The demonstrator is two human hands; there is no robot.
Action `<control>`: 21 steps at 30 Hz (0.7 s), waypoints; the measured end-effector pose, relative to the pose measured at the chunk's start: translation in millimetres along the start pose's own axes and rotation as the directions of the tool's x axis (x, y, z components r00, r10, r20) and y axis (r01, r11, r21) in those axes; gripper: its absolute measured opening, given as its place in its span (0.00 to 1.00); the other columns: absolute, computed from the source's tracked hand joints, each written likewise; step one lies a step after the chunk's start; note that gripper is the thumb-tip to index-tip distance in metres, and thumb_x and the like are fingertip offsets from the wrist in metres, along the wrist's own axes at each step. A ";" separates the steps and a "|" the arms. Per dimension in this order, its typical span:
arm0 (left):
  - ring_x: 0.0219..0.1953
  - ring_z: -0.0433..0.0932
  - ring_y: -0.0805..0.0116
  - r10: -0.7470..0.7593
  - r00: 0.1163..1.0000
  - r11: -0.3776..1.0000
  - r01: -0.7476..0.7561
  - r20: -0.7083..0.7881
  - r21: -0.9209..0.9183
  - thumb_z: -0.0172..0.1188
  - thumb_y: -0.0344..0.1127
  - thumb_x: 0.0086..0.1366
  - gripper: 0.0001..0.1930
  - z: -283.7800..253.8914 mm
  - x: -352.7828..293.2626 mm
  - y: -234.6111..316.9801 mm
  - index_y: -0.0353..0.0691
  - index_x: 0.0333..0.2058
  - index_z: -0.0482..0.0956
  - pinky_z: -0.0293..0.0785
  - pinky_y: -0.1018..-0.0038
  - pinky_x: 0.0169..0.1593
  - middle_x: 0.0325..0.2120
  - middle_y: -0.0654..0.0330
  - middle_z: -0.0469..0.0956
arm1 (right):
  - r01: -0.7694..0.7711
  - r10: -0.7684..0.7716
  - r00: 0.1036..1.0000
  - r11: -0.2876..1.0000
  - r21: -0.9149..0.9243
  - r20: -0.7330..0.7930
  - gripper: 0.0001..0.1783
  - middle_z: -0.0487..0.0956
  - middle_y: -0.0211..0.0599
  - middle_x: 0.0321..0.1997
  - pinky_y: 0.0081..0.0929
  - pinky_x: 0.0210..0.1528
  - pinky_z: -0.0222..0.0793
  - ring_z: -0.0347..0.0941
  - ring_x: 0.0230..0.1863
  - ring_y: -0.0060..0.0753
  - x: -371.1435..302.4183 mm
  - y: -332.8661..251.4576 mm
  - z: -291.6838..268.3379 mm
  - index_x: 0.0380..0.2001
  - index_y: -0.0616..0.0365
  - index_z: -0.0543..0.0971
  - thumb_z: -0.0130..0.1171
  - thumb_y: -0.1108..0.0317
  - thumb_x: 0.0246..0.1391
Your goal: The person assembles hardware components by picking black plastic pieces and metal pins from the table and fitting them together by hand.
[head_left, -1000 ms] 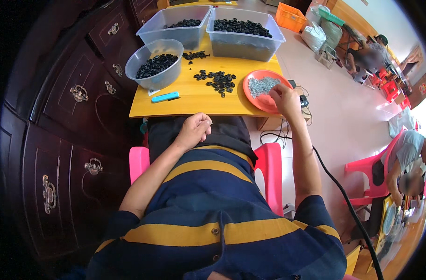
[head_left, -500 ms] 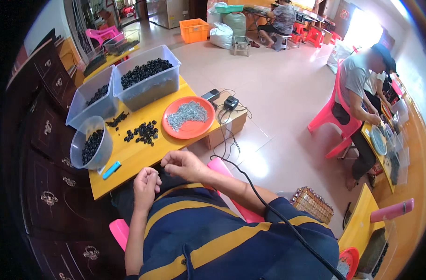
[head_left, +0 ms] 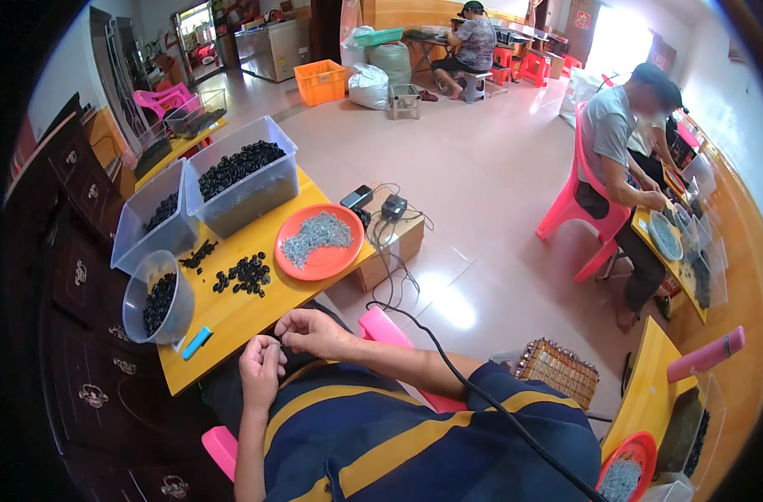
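My left hand (head_left: 262, 368) and my right hand (head_left: 316, 333) meet above my lap, just off the near edge of the yellow table (head_left: 218, 335). Both have curled fingers, with the tips pinched close together; what lies between them is too small to make out. Beyond them on the tabletop is a loose pile of small black ring-like parts (head_left: 249, 274). An orange-red plate (head_left: 316, 269) to its right holds many thin silvery metal pieces. A light blue handheld tool (head_left: 197, 344) lies near the table's left front corner.
A round clear tub (head_left: 183, 311) and two clear bins (head_left: 252, 191) hold black parts. Right of the table, a cardboard box (head_left: 405, 247) carries black devices and cables. A black cord (head_left: 473, 386) crosses my right arm. A co-worker sits on a pink chair (head_left: 575, 213) at right.
My view has shifted, so the table sits lower and further left. My right hand has come closer to my left, and their fingertips now nearly touch.
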State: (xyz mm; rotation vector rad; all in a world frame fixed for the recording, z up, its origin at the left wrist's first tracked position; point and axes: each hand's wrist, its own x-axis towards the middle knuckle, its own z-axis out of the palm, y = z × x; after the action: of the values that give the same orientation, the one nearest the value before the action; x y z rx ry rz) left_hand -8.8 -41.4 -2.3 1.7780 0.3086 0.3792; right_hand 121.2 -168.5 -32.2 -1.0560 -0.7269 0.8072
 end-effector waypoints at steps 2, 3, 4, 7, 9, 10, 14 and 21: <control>0.19 0.68 0.83 0.000 1.000 1.000 0.000 -0.014 -0.024 0.53 0.32 0.72 0.06 0.1 -1.0 -1.8 0.37 0.36 0.74 0.65 0.85 0.25 0.22 0.67 0.74 | -0.004 0.004 1.000 1.000 0.003 -0.012 0.06 0.77 0.26 0.32 0.18 0.34 0.70 0.72 0.31 0.17 -0.6 2.2 1.7 0.39 0.63 0.77 0.57 0.78 0.59; 0.19 0.68 0.83 -0.002 1.000 0.999 0.001 -0.022 -0.036 0.53 0.32 0.72 0.06 -0.1 -1.3 -3.0 0.37 0.35 0.74 0.65 0.85 0.25 0.22 0.67 0.74 | -0.005 0.005 1.000 1.000 0.012 -0.012 0.06 0.77 0.26 0.32 0.18 0.33 0.70 0.72 0.31 0.17 -0.1 3.6 2.9 0.40 0.63 0.77 0.57 0.78 0.59; 0.19 0.68 0.83 -0.004 1.000 0.999 0.003 -0.024 -0.036 0.53 0.32 0.72 0.06 -0.7 -1.2 -5.3 0.37 0.35 0.74 0.65 0.85 0.25 0.22 0.67 0.74 | -0.009 0.009 1.000 1.000 0.019 -0.008 0.06 0.77 0.26 0.32 0.18 0.33 0.70 0.72 0.31 0.17 -0.5 3.9 3.6 0.40 0.63 0.77 0.57 0.77 0.59; 0.20 0.68 0.83 0.028 0.999 1.000 -0.027 -0.038 0.012 0.53 0.32 0.72 0.06 -3.8 -2.3 -9.0 0.37 0.36 0.74 0.65 0.85 0.25 0.22 0.67 0.74 | -0.012 0.012 0.999 1.000 0.018 0.042 0.06 0.77 0.26 0.32 0.17 0.33 0.70 0.72 0.31 0.16 -1.3 6.3 5.6 0.40 0.62 0.77 0.57 0.77 0.59; 0.20 0.68 0.83 0.005 0.999 1.000 -0.005 -0.038 -0.001 0.53 0.32 0.72 0.06 -0.4 -0.1 -2.7 0.38 0.36 0.74 0.65 0.85 0.25 0.23 0.67 0.73 | -0.044 0.043 0.998 0.999 0.006 0.048 0.06 0.77 0.24 0.34 0.16 0.35 0.69 0.71 0.33 0.15 -2.6 7.4 1.8 0.42 0.60 0.77 0.58 0.74 0.61; 0.20 0.68 0.84 0.002 0.999 0.999 -0.003 -0.032 -0.035 0.52 0.32 0.72 0.06 1.9 2.3 -2.1 0.38 0.36 0.73 0.65 0.85 0.25 0.22 0.67 0.73 | -0.035 0.035 0.999 0.999 0.008 0.034 0.06 0.77 0.23 0.33 0.16 0.35 0.69 0.71 0.32 0.14 -1.2 7.5 -0.9 0.41 0.60 0.77 0.58 0.74 0.61; 0.20 0.68 0.84 0.004 0.999 0.998 -0.007 -0.041 -0.058 0.52 0.32 0.72 0.05 -0.6 1.0 -11.7 0.38 0.36 0.73 0.65 0.85 0.25 0.22 0.67 0.73 | -0.079 0.079 0.997 0.996 0.035 -0.006 0.06 0.77 0.23 0.33 0.16 0.35 0.69 0.71 0.32 0.14 -0.1 9.0 2.2 0.41 0.60 0.77 0.59 0.74 0.62; 0.19 0.67 0.83 0.002 0.998 1.000 -0.001 -0.056 0.008 0.52 0.29 0.71 0.04 2.6 3.9 -12.9 0.38 0.35 0.74 0.65 0.85 0.24 0.22 0.67 0.73 | -0.050 0.050 0.999 0.999 0.022 -0.006 0.06 0.76 0.24 0.33 0.17 0.36 0.69 0.71 0.33 0.15 -0.3 18.8 -1.3 0.41 0.60 0.77 0.58 0.74 0.61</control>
State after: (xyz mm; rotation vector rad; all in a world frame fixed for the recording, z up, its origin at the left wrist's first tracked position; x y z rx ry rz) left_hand -4.3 -39.1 -15.1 1.7775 0.3489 0.4302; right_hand 118.0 -164.2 -50.3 -1.0606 -0.6873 0.8523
